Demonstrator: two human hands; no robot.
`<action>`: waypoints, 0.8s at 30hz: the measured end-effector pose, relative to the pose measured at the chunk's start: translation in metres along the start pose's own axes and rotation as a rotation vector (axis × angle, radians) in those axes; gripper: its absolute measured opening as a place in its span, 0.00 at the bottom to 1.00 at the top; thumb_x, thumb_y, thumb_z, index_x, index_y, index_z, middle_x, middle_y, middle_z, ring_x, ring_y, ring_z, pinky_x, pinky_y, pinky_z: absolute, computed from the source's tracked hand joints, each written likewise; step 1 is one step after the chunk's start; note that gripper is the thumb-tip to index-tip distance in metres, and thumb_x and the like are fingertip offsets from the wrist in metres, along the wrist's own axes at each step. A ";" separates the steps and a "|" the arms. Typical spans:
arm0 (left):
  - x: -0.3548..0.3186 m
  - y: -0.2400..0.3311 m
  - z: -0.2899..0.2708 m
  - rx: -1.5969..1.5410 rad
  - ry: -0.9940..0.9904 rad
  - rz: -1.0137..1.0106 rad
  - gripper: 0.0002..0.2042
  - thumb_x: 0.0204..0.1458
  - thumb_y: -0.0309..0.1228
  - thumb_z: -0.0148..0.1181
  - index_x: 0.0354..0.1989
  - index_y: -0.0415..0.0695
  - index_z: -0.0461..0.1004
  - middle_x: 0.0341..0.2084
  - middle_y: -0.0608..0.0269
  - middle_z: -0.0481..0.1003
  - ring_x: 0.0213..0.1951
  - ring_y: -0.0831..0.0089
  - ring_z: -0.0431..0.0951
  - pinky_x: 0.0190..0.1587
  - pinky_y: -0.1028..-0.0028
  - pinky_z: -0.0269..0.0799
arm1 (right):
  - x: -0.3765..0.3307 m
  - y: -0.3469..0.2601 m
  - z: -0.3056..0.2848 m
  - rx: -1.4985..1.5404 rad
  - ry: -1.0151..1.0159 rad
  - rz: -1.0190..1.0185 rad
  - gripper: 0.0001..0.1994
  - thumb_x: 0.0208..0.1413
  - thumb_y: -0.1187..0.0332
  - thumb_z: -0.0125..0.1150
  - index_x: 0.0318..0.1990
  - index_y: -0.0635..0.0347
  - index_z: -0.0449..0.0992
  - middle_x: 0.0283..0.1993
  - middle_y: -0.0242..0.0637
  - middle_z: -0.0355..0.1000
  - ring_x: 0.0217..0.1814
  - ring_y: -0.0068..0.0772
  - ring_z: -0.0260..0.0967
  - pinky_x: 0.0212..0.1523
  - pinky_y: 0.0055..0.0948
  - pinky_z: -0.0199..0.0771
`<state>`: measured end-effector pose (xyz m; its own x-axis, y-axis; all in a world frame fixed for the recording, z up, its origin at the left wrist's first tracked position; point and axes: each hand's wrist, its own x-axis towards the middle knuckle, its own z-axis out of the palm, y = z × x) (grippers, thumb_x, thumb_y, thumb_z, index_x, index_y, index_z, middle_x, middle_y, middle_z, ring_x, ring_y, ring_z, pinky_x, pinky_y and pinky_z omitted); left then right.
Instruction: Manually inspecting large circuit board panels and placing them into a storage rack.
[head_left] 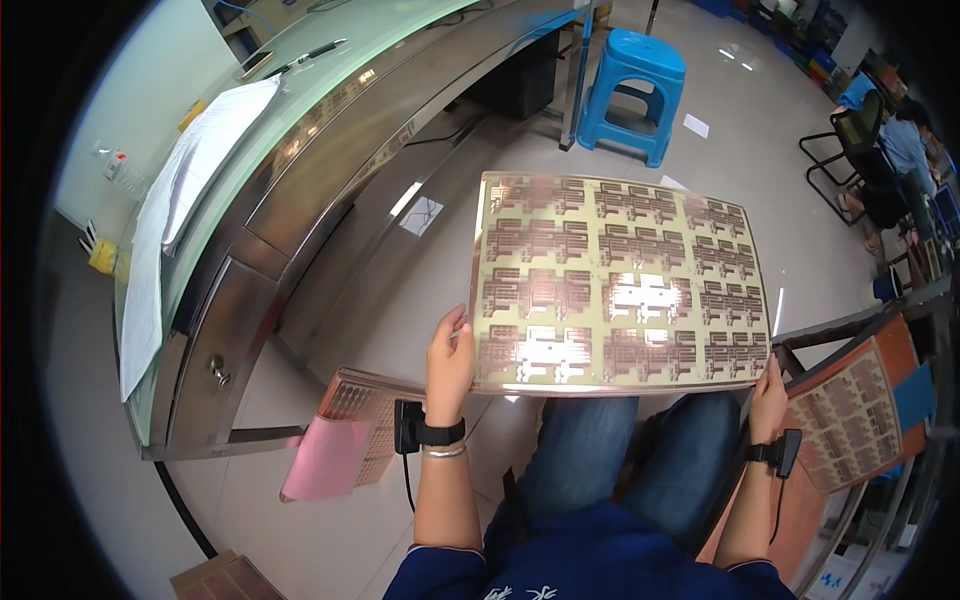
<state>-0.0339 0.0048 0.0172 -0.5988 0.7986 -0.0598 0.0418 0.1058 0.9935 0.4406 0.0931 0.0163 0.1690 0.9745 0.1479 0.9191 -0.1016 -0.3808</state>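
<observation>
A large printed circuit board panel [594, 265], pale yellow-green with repeated copper-coloured patterns, is held out over my lap, and light glares off it in patches. My left hand [452, 352] is closed on its lower left edge, the fingers partly behind the board. On the lower right corner my right hand [768, 400] grips the edge, most of its fingers hidden. Below my left hand, more copper panels [382, 425] stand with a pink sheet [325, 462] against them. To the right of my right hand leans another patterned panel [848, 412].
A glass-topped metal desk [330, 130] runs along the left, with papers [205, 160], a pen [315, 52] and a plastic bottle [122, 175]. A blue stool [640, 75] stands ahead. At far right a person [905, 150] is near a black chair [850, 150]. A metal rack [850, 320] is beside me.
</observation>
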 end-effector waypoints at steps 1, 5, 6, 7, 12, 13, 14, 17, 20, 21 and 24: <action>0.000 0.006 0.003 0.066 -0.062 -0.027 0.16 0.56 0.27 0.46 0.51 0.33 0.65 0.39 0.54 0.74 0.39 0.73 0.73 0.43 0.75 0.67 | -0.005 -0.005 0.001 0.002 -0.005 0.003 0.18 0.59 0.71 0.42 0.57 0.62 0.63 0.60 0.51 0.59 0.61 0.49 0.57 0.57 0.35 0.62; 0.000 0.025 0.014 0.237 -0.047 -0.059 0.17 0.56 0.29 0.47 0.52 0.31 0.65 0.42 0.49 0.73 0.42 0.72 0.73 0.45 0.76 0.68 | -0.016 -0.017 0.004 -0.129 0.124 -0.068 0.19 0.60 0.69 0.41 0.58 0.60 0.62 0.61 0.55 0.56 0.62 0.51 0.56 0.58 0.36 0.60; -0.002 0.029 0.017 0.239 -0.053 -0.060 0.17 0.56 0.29 0.47 0.52 0.31 0.65 0.42 0.49 0.73 0.42 0.72 0.73 0.45 0.76 0.68 | -0.017 -0.020 0.002 -0.117 0.118 -0.073 0.19 0.60 0.69 0.41 0.58 0.61 0.62 0.61 0.55 0.56 0.62 0.51 0.55 0.58 0.37 0.60; -0.005 0.042 0.021 0.289 -0.025 -0.087 0.17 0.56 0.29 0.46 0.51 0.31 0.65 0.38 0.46 0.74 0.38 0.68 0.75 0.42 0.73 0.69 | -0.016 -0.024 0.001 -0.103 0.113 -0.077 0.19 0.59 0.70 0.42 0.58 0.61 0.62 0.61 0.56 0.56 0.62 0.51 0.55 0.59 0.37 0.60; -0.009 0.047 0.026 0.198 0.206 0.119 0.16 0.56 0.28 0.46 0.48 0.28 0.66 0.37 0.46 0.74 0.38 0.70 0.75 0.41 0.74 0.69 | -0.010 -0.019 -0.005 -0.077 0.105 -0.103 0.18 0.59 0.70 0.44 0.57 0.62 0.63 0.57 0.54 0.62 0.60 0.49 0.60 0.57 0.34 0.61; -0.014 0.055 0.030 0.199 0.199 0.124 0.16 0.56 0.28 0.46 0.48 0.28 0.66 0.37 0.46 0.74 0.38 0.70 0.75 0.41 0.74 0.69 | -0.006 -0.010 -0.008 0.168 0.083 -0.078 0.18 0.59 0.69 0.45 0.57 0.63 0.64 0.56 0.51 0.64 0.58 0.44 0.63 0.56 0.32 0.62; -0.019 0.061 0.034 0.015 0.210 0.085 0.15 0.57 0.27 0.45 0.48 0.30 0.67 0.37 0.51 0.74 0.38 0.73 0.74 0.41 0.76 0.69 | -0.002 -0.001 -0.011 0.413 0.062 -0.054 0.18 0.60 0.69 0.45 0.56 0.64 0.64 0.55 0.49 0.66 0.56 0.40 0.65 0.55 0.30 0.63; -0.027 0.055 0.034 -0.205 0.216 0.079 0.13 0.59 0.27 0.45 0.47 0.32 0.69 0.37 0.59 0.74 0.39 0.78 0.73 0.42 0.80 0.68 | 0.007 0.017 -0.027 1.102 0.018 0.278 0.21 0.61 0.68 0.45 0.60 0.63 0.59 0.52 0.43 0.68 0.51 0.29 0.67 0.52 0.25 0.64; -0.041 0.060 0.042 -0.244 0.260 0.032 0.12 0.59 0.29 0.46 0.45 0.34 0.70 0.35 0.63 0.73 0.33 0.82 0.72 0.31 0.83 0.69 | 0.001 0.031 -0.054 1.187 0.077 0.357 0.20 0.63 0.65 0.43 0.60 0.60 0.59 0.38 0.34 0.71 0.36 0.18 0.67 0.37 0.17 0.65; -0.044 0.058 0.045 -0.251 0.252 0.044 0.12 0.59 0.29 0.46 0.45 0.34 0.70 0.35 0.63 0.73 0.33 0.82 0.72 0.31 0.83 0.69 | -0.001 0.036 -0.062 1.168 0.081 0.361 0.19 0.63 0.64 0.42 0.60 0.59 0.60 0.32 0.29 0.71 0.30 0.15 0.66 0.31 0.15 0.63; -0.051 0.055 0.046 -0.238 0.295 0.055 0.11 0.59 0.30 0.47 0.42 0.35 0.71 0.32 0.65 0.73 0.32 0.83 0.71 0.31 0.83 0.68 | 0.001 0.065 -0.088 1.066 -0.057 0.209 0.18 0.64 0.61 0.41 0.55 0.62 0.67 0.22 0.23 0.64 0.20 0.10 0.58 0.16 0.13 0.55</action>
<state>0.0357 -0.0028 0.0701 -0.8065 0.5911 -0.0099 -0.0857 -0.1003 0.9913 0.5322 0.0697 0.0722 0.2444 0.9687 -0.0442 0.0877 -0.0675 -0.9939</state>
